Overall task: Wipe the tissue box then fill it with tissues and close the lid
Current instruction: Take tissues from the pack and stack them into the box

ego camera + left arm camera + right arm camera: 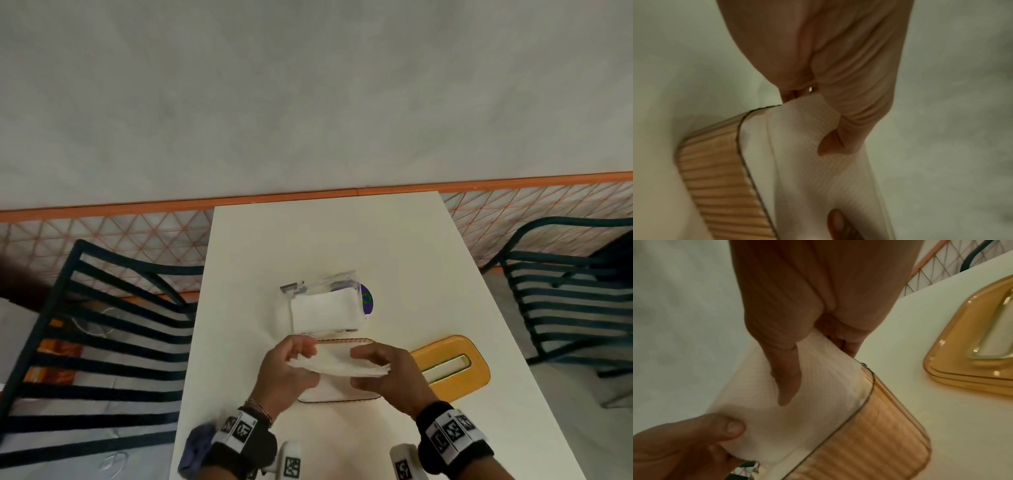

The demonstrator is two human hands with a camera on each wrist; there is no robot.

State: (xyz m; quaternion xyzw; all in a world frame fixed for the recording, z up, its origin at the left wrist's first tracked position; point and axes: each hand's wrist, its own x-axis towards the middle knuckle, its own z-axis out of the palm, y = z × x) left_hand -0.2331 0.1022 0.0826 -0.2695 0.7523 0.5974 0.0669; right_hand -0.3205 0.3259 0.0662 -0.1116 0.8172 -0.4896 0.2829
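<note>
Filling is under way: a tissue stack [337, 364] is pinched by both hands' fingers [371, 354] above the tissue box [869, 439], to be lowered in.

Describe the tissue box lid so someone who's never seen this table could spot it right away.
On the white table, look to the right of the two hands holding tissues over the open ribbed box. The lid lies flat there, apart from the box. It is the only glossy amber piece with rounded corners and a long slot through its middle.
</note>
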